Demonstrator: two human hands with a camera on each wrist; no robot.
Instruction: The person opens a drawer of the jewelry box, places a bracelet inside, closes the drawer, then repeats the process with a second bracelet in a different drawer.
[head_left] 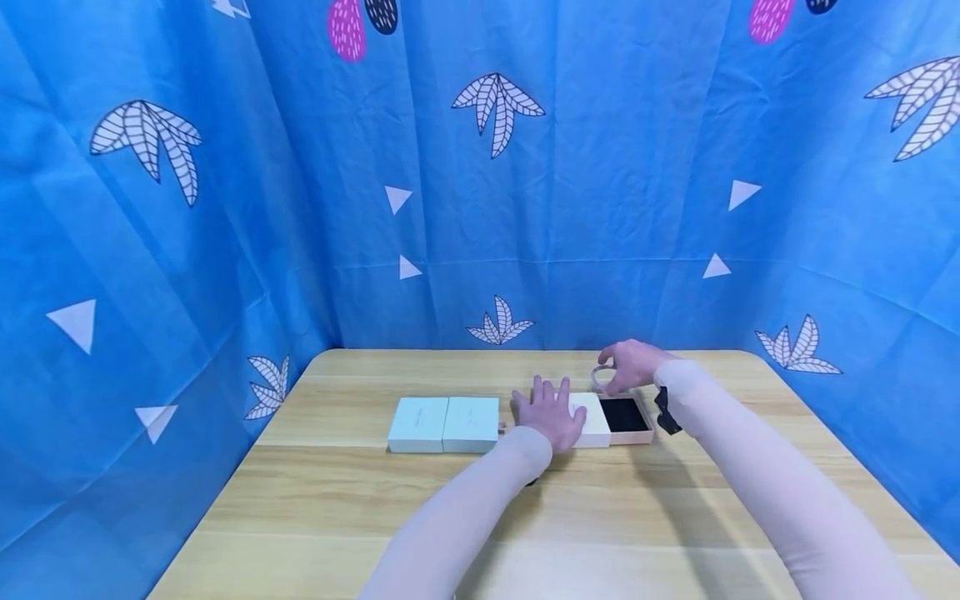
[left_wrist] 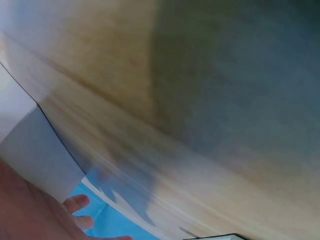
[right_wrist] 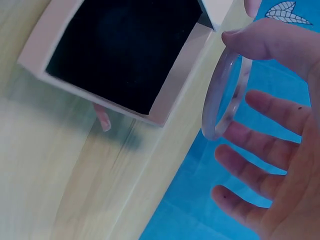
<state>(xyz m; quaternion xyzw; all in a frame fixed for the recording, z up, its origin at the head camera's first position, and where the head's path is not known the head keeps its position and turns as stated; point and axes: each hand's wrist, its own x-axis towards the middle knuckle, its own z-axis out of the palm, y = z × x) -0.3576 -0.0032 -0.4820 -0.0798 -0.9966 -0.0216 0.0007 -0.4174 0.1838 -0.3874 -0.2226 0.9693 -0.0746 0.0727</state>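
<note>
A pale translucent bangle (right_wrist: 214, 107) is pinched upright by my right hand (head_left: 634, 364), the thumb at its top and fingertips at its far side. Just beyond the drawer box, that hand hovers above the tabletop. My left hand (head_left: 551, 418) rests with spread fingers on the box's white sleeve (head_left: 597, 423). From the sleeve's right end a pinkish drawer (head_left: 634, 437) sticks out, partly pulled, showing a black insert (right_wrist: 122, 50). A short pink ribbon tab (right_wrist: 102, 120) hangs off the drawer's end. In the left wrist view, only part of the left hand shows beside the white sleeve.
Two pale mint boxes (head_left: 417, 425) lie side by side, left of my left hand, with a small pink tab (head_left: 502, 427) at the right one's edge. A blue patterned curtain (head_left: 525, 208) surrounds the wooden table (head_left: 315, 500) at the back and sides.
</note>
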